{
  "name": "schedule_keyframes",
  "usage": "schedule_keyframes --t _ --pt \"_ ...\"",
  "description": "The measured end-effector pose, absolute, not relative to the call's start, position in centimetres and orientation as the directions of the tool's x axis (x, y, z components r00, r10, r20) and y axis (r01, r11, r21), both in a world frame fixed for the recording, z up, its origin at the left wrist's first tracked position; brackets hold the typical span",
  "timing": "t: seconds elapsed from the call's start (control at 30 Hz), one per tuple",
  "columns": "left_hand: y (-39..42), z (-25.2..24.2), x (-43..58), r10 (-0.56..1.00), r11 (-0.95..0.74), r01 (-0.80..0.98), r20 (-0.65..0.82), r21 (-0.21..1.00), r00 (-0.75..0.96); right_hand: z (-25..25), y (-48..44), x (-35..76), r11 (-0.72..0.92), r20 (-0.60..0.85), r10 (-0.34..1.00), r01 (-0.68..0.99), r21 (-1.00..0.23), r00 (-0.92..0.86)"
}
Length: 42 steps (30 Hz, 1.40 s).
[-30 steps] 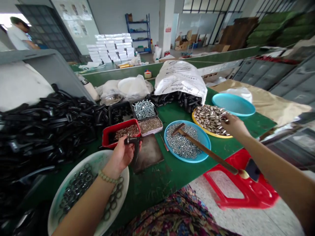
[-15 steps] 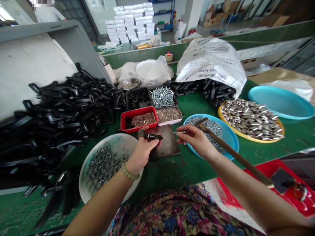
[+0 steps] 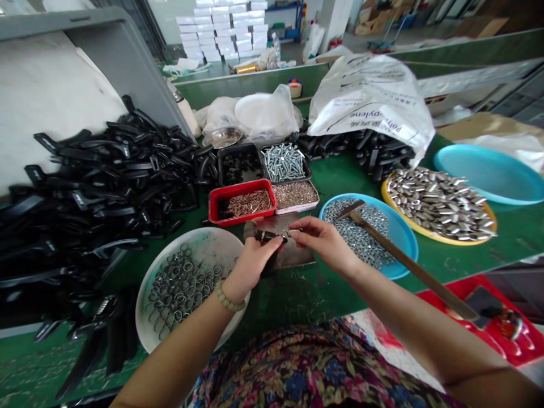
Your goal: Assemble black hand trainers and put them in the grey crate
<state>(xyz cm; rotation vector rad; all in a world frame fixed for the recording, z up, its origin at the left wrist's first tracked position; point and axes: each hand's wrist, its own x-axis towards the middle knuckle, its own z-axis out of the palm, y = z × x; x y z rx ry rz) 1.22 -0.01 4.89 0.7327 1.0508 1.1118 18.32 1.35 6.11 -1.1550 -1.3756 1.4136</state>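
Where right hand [image 3: 327, 240] pinches, spring [image 3: 291, 232] juts leftward.

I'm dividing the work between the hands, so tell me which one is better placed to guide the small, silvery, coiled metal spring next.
Probably the right hand: it holds the spring near the end of the black, elongated part, while the left hand is occupied holding that part.

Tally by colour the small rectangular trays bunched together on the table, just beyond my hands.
Black trays: 2
Red tray: 1
Pale tray: 1
Total: 4
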Motion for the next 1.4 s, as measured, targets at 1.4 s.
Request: schedule_keyframes --t 1.4 --pt "3.6 9.0 -0.7 0.91 -0.413 0.693 0.229 0.591 0.347 3.8 20.1 35.2 -0.471 -0.465 0.878 0.389 -0.792 0.116"
